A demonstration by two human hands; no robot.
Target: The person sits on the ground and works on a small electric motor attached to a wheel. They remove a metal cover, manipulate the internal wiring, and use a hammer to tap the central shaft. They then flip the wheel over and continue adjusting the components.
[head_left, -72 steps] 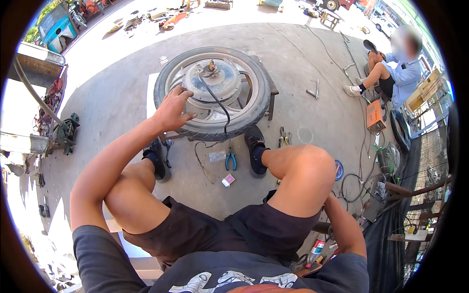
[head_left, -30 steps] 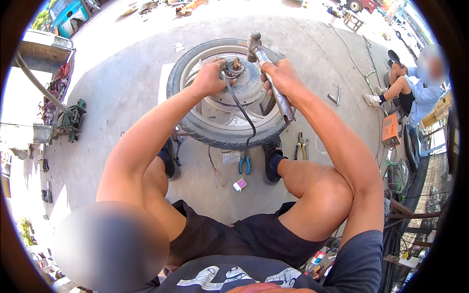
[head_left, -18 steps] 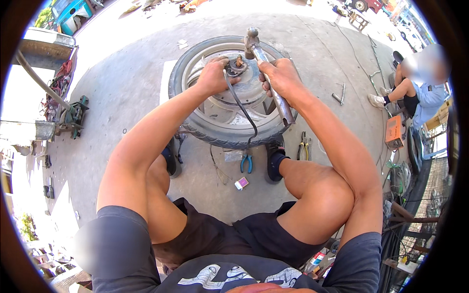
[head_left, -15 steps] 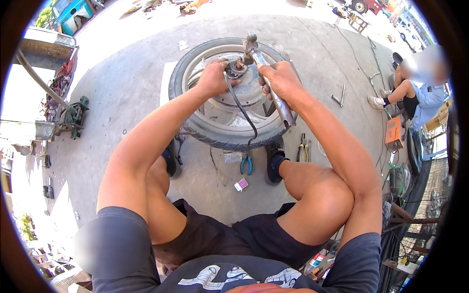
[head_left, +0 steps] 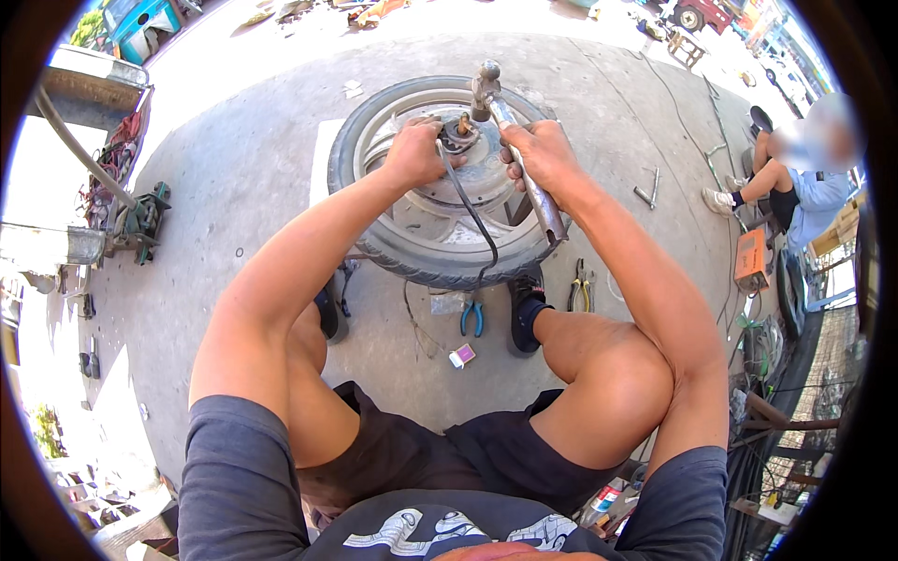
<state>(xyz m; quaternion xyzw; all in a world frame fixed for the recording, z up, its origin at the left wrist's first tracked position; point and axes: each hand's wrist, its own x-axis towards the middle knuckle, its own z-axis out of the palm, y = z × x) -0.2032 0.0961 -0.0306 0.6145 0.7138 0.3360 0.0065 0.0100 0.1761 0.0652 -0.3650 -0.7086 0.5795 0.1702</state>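
Over grooved-tyred wheel [head_left: 486, 168]: right hand [head_left: 545, 156], grip wrapped round metal tube-handled hammer [head_left: 543, 208]; left hand [head_left: 417, 155] half-curled, hold unclear.

Both arms [head_left: 279, 251] reach forward, the left grip [head_left: 417, 154] thumb-out, the right grip [head_left: 545, 155] tightly curled.

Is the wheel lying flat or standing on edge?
The spoked wheel lies flat: its hub faces up, the axle stub jutting from it.
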